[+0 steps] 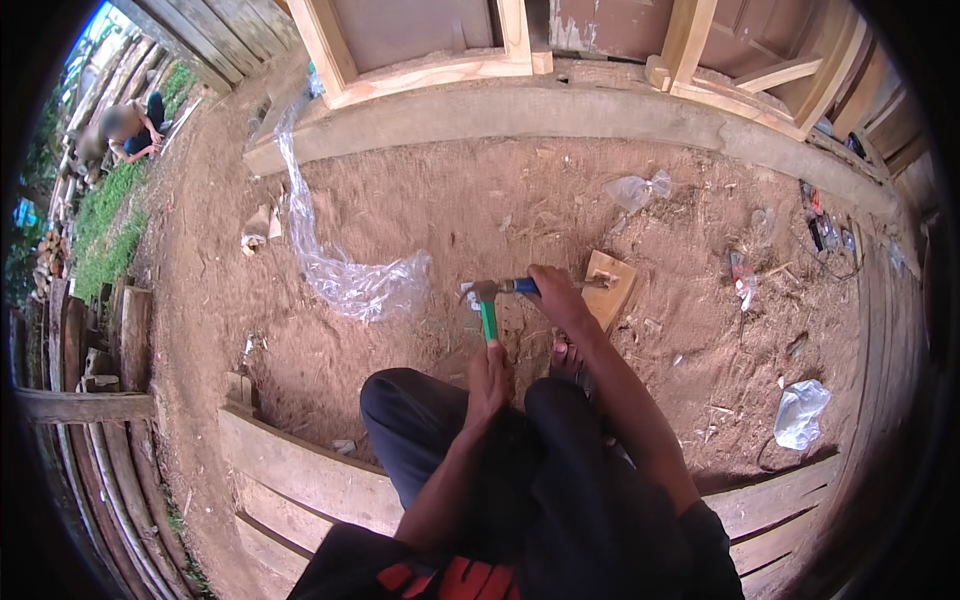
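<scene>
My left hand (488, 380) is closed round the handle of a hammer (489, 318), which has a green grip and a dark metal head. My right hand (556, 298) is wrapped round a blue-handled tool (524, 286) held roughly level. The tool's left end meets or nearly meets the hammer head. My fingers cover its middle, so its kind cannot be told. Just right of that hand, a short wooden board (610, 290) lies on the dirt, with a small dark metallic piece or notch near its middle. Below my right wrist, my bare toes (566, 355) show beside the board.
Crumpled clear plastic (365, 285) lies at left on the dirt floor (450, 200). A white bag (801, 414) and several tools with a cable (822, 228) are at right. Wooden frames (430, 75) stand on the far ledge (400, 125). Another person (135, 128) crouches far left.
</scene>
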`<state>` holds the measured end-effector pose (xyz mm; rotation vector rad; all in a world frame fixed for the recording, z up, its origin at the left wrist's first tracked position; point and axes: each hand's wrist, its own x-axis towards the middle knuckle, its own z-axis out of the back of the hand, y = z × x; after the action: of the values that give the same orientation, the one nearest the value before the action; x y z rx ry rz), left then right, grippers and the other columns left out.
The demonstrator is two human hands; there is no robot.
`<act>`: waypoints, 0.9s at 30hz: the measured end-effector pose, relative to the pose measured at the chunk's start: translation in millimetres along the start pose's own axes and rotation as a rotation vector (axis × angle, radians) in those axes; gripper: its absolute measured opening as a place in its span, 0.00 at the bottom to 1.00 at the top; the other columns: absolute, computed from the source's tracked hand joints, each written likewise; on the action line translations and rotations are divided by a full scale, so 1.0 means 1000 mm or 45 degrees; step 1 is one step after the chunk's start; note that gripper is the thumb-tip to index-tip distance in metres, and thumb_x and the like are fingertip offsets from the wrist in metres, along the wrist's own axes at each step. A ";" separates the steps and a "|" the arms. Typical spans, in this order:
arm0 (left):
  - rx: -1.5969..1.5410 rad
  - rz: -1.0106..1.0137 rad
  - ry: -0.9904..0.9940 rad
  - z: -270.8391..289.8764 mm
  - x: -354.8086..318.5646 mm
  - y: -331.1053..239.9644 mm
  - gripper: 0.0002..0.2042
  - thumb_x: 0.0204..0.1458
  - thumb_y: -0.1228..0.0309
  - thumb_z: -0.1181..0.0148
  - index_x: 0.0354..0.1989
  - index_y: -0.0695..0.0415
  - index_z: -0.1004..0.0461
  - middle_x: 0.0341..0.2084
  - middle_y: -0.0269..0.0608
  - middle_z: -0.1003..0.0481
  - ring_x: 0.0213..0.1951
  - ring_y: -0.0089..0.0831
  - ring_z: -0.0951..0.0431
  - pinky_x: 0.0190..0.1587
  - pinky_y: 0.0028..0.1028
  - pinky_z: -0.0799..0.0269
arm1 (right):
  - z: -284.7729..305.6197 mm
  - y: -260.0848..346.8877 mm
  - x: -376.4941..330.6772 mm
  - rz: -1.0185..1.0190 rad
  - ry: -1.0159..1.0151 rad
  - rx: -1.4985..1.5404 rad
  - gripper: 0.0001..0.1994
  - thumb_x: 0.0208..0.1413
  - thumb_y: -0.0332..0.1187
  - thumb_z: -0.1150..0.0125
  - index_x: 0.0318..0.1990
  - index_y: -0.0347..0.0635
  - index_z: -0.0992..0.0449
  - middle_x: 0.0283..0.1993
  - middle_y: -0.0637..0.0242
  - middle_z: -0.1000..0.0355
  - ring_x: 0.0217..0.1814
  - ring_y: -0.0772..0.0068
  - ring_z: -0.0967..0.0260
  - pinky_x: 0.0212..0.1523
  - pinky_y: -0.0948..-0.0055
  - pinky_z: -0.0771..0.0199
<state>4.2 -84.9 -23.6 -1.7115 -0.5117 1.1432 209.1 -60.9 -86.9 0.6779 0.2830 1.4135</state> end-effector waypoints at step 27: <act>0.045 0.114 -0.106 0.052 0.019 0.027 0.18 0.66 0.51 0.61 0.31 0.52 0.39 0.13 0.27 0.45 0.12 0.18 0.46 0.13 0.23 0.46 | 0.012 -0.003 0.019 -0.065 0.073 0.196 0.17 0.43 0.36 0.33 0.40 0.38 0.28 0.32 0.54 0.28 0.39 0.46 0.28 0.40 0.53 0.29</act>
<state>-36.8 -56.6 -60.1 -1.6761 -0.4668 1.2848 221.7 -45.6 -75.1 0.7514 0.4544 1.3734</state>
